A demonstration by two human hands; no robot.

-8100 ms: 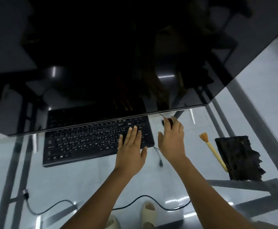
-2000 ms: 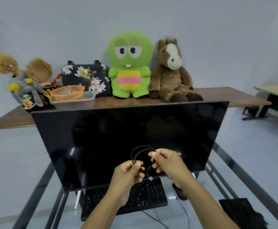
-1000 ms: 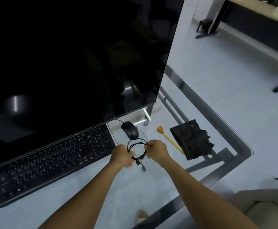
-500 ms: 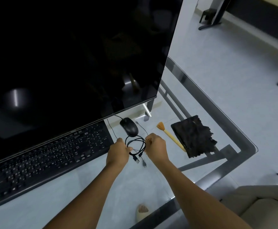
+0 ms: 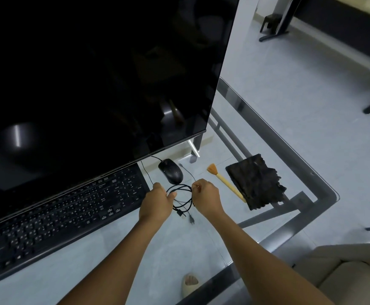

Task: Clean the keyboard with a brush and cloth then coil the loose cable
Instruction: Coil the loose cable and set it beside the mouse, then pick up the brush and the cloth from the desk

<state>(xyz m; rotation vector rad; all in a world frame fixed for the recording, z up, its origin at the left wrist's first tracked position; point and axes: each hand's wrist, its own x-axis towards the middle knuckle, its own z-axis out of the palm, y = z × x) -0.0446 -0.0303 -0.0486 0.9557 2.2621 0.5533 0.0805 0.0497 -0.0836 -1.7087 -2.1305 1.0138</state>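
A thin black cable (image 5: pixel 180 195) is looped into a small coil between my two hands, just above the glass desk. My left hand (image 5: pixel 157 202) grips the coil's left side and my right hand (image 5: pixel 206 198) pinches its right side. Two plug ends hang below the coil. The black keyboard (image 5: pixel 58 214) lies to the left under the monitor's lower edge. A brush (image 5: pixel 224 181) with a pale wooden handle and orange bristles lies to the right, beside a dark crumpled cloth (image 5: pixel 256 181).
A large dark monitor (image 5: pixel 96 80) fills the upper left and overhangs the keyboard. A black mouse (image 5: pixel 170 171) sits just behind the coil. The glass desk (image 5: pixel 135 260) has a metal frame, and its corner is at the right. A beige seat is at the lower right.
My hands have lowered the coiled cable from in front of the monitor to just above the desk near the mouse. Over the last half second they have barely moved.
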